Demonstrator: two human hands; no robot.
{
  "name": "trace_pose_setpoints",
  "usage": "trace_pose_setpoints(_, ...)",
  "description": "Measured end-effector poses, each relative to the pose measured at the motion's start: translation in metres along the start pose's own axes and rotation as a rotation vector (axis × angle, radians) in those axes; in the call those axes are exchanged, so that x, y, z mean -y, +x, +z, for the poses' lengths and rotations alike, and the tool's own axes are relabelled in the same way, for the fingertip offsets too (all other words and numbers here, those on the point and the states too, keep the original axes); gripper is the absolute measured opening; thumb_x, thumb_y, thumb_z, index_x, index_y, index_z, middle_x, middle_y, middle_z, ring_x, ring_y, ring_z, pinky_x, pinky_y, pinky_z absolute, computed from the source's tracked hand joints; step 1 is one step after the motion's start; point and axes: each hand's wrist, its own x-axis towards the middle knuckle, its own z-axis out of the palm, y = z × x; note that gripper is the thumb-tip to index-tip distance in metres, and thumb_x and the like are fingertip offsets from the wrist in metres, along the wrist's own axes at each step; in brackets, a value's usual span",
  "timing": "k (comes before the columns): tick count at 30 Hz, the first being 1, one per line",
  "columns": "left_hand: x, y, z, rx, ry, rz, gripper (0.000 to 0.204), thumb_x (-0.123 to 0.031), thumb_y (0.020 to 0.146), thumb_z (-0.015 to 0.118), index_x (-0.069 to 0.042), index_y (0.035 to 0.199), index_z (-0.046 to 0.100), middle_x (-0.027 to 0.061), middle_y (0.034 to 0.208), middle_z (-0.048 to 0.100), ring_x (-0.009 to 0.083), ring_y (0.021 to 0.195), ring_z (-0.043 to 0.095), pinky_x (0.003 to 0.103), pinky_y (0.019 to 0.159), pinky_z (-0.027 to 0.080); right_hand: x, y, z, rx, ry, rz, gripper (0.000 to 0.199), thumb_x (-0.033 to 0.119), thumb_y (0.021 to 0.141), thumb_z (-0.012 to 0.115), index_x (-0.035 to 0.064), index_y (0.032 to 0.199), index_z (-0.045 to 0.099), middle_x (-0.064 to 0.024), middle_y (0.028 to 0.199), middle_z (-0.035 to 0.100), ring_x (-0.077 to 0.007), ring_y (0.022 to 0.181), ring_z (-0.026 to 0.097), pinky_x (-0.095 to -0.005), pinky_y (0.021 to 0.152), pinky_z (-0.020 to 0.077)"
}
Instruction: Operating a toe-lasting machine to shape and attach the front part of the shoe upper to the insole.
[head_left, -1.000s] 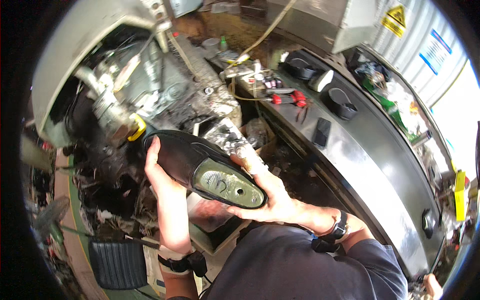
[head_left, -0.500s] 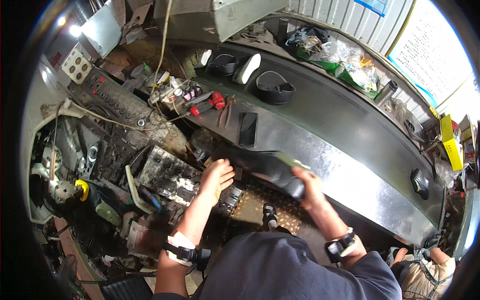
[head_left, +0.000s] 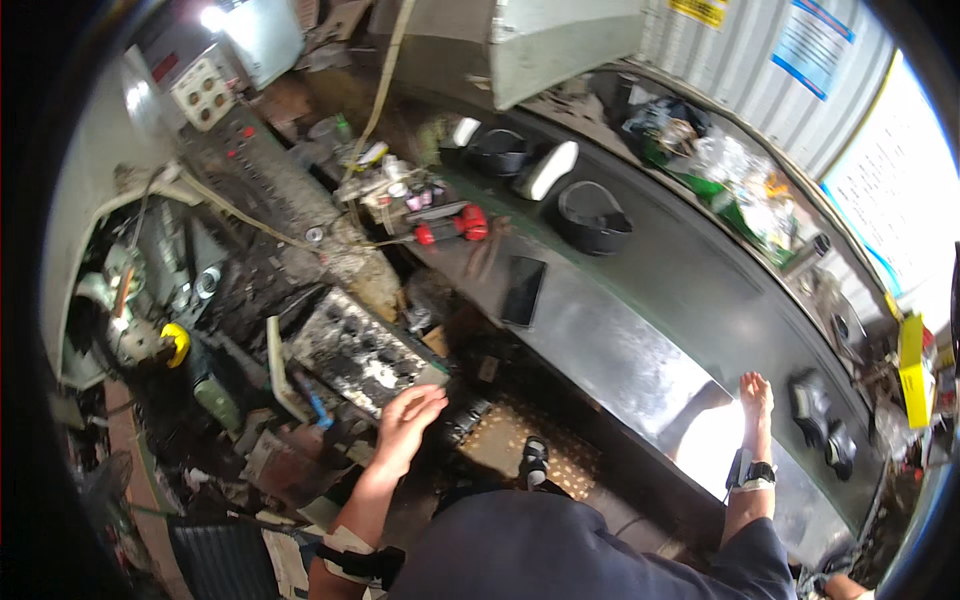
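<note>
Right hand (head_left: pixel 757 392): one, fingers extended, released, over the metal tabletop (head_left: pixel 620 318). Black shoe (head_left: pixel 811 405): one, on the tabletop, near that hand's three o'clock; second black shoe (head_left: pixel 839 450) at its five o'clock. Left hand (head_left: pixel 408 422): loosely curled (bare, from where I stand), at the stained metal block's (head_left: pixel 350 345) five o'clock. Smartphone (head_left: pixel 523 291): right hand's ten o'clock.

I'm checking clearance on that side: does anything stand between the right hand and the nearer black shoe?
Nothing visible does. The right hand is just left of the nearer black shoe, apart from it; only the dark bench surface shows between them.
</note>
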Motion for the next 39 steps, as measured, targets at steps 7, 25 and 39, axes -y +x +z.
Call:
trace_pose_setpoints(7, -0.204, -0.123, 0.045, 0.639, 0.364, 1.056, 0.022, 0.003, 0.086, 0.061, 0.005, 0.107, 0.067, 0.0223, 0.117, 0.068, 0.0361, 0.105, 0.068, 0.050, 0.095, 0.053, -0.178, -0.188, 0.285, 0.399, -0.589, 0.147, 0.054, 0.005, 0.096, 0.056, 0.0111, 0.147, 0.038, -0.0184, 0.118, 0.063, -0.0289, 0.097, 0.067, -0.0405, 0.083, 0.0595)
trace_pose_setpoints(25, -0.030, -0.202, -0.245, -0.421, 0.050, 0.581, 0.026, 0.013, 0.085, 0.056, 0.007, 0.109, 0.066, 0.0178, 0.107, 0.067, 0.0261, 0.099, 0.068, 0.037, 0.087, 0.054, -0.413, -0.702, 0.490, 1.968, -0.980, -0.356, 0.073, 0.029, 0.083, 0.081, -0.0040, 0.133, 0.041, -0.0303, 0.119, 0.062, -0.0454, 0.113, 0.061, -0.0455, 0.093, 0.0514)
trace_pose_setpoints(39, 0.007, -0.209, -0.325, -0.691, -0.205, 0.500, 0.027, 0.007, 0.092, 0.055, 0.008, 0.118, 0.060, 0.0154, 0.104, 0.068, 0.0240, 0.093, 0.069, 0.035, 0.089, 0.054, -0.477, -0.766, 0.500, 1.785, -1.252, -0.808, 0.091, 0.036, 0.077, 0.079, -0.0169, 0.137, 0.035, -0.0358, 0.128, 0.050, -0.0473, 0.121, 0.051, -0.0451, 0.103, 0.0435)
